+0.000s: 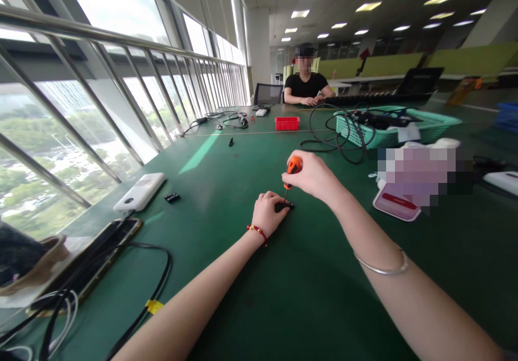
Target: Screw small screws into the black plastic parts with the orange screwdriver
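In the middle of the head view my right hand [313, 175] is closed around the handle of an orange and black screwdriver [294, 165], held upright with its shaft pointing down. Below it, a small black part [284, 206] lies on the green table [226, 296], and the shaft's tip meets it or stands just behind it. My left hand [267, 214] pinches this part from the left, fingers bent and partly hiding it. What kind of part it is cannot be made out.
Left lie a white device [140, 192], a small black piece [172, 197], a phone [97, 258] and black cables [165, 274]. Ahead are a red bin [287, 123] and another black piece [231, 142]. Right are a teal basket [437, 123] with cables and a pink-framed item [396, 204]. Beyond sits a person [306, 86].
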### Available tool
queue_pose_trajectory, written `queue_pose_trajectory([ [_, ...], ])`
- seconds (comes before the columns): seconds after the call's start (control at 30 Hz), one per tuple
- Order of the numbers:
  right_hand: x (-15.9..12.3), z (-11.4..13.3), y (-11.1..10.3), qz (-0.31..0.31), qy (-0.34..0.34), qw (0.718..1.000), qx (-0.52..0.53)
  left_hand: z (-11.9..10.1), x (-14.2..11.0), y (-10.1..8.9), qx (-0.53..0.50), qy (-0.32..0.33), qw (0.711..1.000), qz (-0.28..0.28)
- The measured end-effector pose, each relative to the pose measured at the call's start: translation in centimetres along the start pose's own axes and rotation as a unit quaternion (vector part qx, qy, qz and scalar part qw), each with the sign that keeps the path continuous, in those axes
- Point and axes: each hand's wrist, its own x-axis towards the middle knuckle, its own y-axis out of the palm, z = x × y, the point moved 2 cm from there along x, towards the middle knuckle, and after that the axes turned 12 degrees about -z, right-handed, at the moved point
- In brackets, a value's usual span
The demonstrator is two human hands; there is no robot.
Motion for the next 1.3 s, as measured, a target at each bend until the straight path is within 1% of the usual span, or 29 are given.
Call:
queue_pose_trajectory([
  [0.07,0.3,0.7,0.0,0.028,-0.003,1.000,-0.008,0.0,0.0,0.0,-0.001,0.000,1.000,-0.002],
  [0.13,0.3,1.2,-0.1,0.039,-0.005,0.999,-0.019,0.0,0.0,0.0,-0.001,0.001,1.000,-0.003],
  [0.33,-0.2,2.0,0.2,0.021,-0.031,0.999,-0.033,0.1,0.0,0.0,-0.001,0.005,1.000,-0.008],
  [0.5,-0.3,2.1,-0.5,-0.008,-0.048,0.994,-0.099,0.2,0.0,0.0,0.003,0.009,1.000,-0.010],
  [0.57,-0.5,2.3,-1.0,0.005,-0.054,0.992,-0.114,0.2,0.0,0.1,0.007,0.012,1.000,-0.010],
  [0.63,-0.6,2.5,-1.3,0.035,-0.056,0.991,-0.119,0.2,0.0,0.1,0.010,0.018,1.000,-0.010],
  [0.73,-0.8,2.7,-1.6,0.055,-0.042,0.989,-0.129,0.1,0.0,0.2,0.013,0.023,1.000,-0.012],
  [0.9,-0.5,2.4,-1.7,0.016,-0.022,0.988,-0.150,0.0,0.0,0.1,0.018,0.024,1.000,-0.004],
  [1.0,-0.3,1.9,-1.8,-0.011,-0.019,0.990,-0.140,0.0,0.0,0.1,0.020,0.024,0.999,-0.002],
  [1.07,-0.2,1.6,-1.9,-0.015,-0.015,0.993,-0.119,0.0,0.0,0.1,0.021,0.025,0.999,-0.004],
  [1.13,-0.1,1.4,-2.1,0.000,-0.011,0.995,-0.095,0.0,0.0,0.1,0.021,0.026,0.999,-0.004],
  [1.2,0.0,1.3,-2.3,0.022,-0.021,0.996,-0.085,0.0,0.0,0.1,0.020,0.026,0.999,-0.002],
  [1.3,0.0,1.4,-2.4,0.043,-0.033,0.993,-0.108,0.0,0.0,0.1,0.017,0.025,1.000,0.001],
])
